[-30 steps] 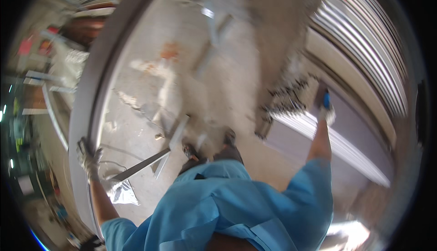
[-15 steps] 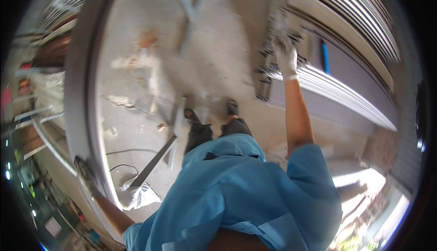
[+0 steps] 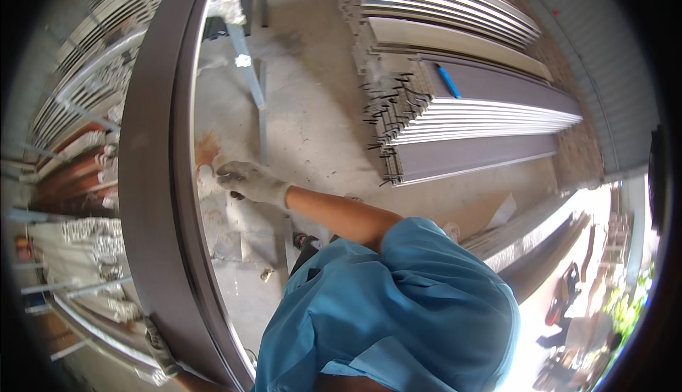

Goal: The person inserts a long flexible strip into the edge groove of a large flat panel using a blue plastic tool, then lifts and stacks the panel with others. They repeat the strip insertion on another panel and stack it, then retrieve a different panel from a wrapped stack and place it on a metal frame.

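Note:
A long dark brown metal profile [image 3: 153, 150] runs from the top of the view down to the lower edge, along my left side. My left hand [image 3: 158, 346], in a grey-white glove, is at the profile's outer left edge near its lower end and grips it there. Part of those fingers is hidden. My right hand [image 3: 250, 183], also gloved, reaches across my body over the floor, just right of the profile's inner edge. Its fingers are slightly bent and apart, with nothing seen in them.
At the right lies a stack of brown and white profiles [image 3: 476, 157] with a blue strip-like object [image 3: 449, 83] on top. Racks of white and reddish profiles [image 3: 78, 179] stand left. Grey metal bars [image 3: 246, 72] lie ahead on the concrete floor.
My right hand has left the profile stack at the right and swung left towards the long brown profile. My view has turned; my left hand stays at the profile's edge.

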A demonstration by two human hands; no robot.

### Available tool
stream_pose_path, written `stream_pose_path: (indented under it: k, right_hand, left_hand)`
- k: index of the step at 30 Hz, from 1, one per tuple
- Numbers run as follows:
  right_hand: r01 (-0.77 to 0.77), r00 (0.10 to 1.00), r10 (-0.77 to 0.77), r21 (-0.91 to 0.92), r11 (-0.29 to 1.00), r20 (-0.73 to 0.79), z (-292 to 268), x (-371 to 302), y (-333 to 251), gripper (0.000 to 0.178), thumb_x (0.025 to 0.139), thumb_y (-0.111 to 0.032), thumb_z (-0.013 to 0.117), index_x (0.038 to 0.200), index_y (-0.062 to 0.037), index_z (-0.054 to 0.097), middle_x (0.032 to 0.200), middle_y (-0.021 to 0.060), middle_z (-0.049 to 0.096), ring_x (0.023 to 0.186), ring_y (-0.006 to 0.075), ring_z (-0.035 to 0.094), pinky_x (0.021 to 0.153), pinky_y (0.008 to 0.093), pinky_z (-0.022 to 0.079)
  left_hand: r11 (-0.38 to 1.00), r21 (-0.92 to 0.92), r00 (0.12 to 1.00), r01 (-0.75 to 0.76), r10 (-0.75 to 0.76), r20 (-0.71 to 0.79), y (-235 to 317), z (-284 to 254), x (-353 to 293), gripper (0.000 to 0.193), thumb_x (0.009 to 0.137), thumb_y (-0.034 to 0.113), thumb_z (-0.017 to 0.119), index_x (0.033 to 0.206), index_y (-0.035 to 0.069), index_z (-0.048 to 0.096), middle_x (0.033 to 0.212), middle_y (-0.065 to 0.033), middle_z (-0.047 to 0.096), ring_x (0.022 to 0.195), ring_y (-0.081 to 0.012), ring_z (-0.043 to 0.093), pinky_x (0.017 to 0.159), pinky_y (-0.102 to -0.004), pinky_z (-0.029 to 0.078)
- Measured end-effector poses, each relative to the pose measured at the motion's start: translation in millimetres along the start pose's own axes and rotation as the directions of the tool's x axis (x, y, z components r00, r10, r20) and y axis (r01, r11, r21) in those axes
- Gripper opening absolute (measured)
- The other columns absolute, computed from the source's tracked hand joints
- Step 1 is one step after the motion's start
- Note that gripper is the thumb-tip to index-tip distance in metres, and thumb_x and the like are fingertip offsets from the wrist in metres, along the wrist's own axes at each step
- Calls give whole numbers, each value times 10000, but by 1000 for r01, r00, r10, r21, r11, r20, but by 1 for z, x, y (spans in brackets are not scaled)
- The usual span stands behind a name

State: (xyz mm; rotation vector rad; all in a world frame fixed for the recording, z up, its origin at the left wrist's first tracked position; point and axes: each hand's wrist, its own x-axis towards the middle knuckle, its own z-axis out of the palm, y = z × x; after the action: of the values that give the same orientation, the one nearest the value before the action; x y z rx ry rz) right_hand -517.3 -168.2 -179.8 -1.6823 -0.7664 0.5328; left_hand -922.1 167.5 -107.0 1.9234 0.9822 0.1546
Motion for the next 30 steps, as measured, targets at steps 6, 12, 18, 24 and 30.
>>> stream_pose_path:
  k: [6,12,18,24,30]
  right_hand:
    - [-76,997,82,414,907,4,21,36,-46,542,993,-455,560,1326,-30,508,1088,102,639,871,140,652,818,280,563]
    - [-111,979,171,419,901,-108,4,57,-27,466,997,-338,578,1353,-48,503,1086,89,638,920,169,649,829,298,553]
    - [139,955,-239,-449,882,-173,-20,99,-76,487,935,-360,657,1326,-79,585,1300,172,602,1219,310,553,1047,415,428]
    - [537,828,-514,-575,617,223,-3,179,-109,419,966,-356,620,1265,-62,611,1257,149,611,1179,328,574,1005,425,464]
    - [833,530,-581,-506,222,617,24,271,-109,420,968,-395,587,1254,-90,626,1266,158,609,1219,341,549,1041,442,422]
  left_hand:
    - [995,90,992,-41,51,-117,10,7,-5,545,1024,440,507,1169,-66,647,907,-87,653,855,-164,562,785,-305,466]
    - [986,115,988,-117,127,-85,16,11,-15,574,1029,452,474,1201,-70,637,981,-127,717,962,-178,626,859,-313,480]
    - [47,987,729,152,669,-144,66,57,-55,375,976,243,530,1256,-5,555,1121,-175,627,1034,-316,617,852,-415,519]
    - [913,-24,906,-408,408,115,143,149,-121,302,908,282,667,1079,34,697,999,-152,682,963,-264,649,846,-396,512]
    - [570,-818,989,81,-151,-7,153,279,-145,588,950,486,622,1296,11,594,1080,-109,688,999,-208,656,884,-351,529]
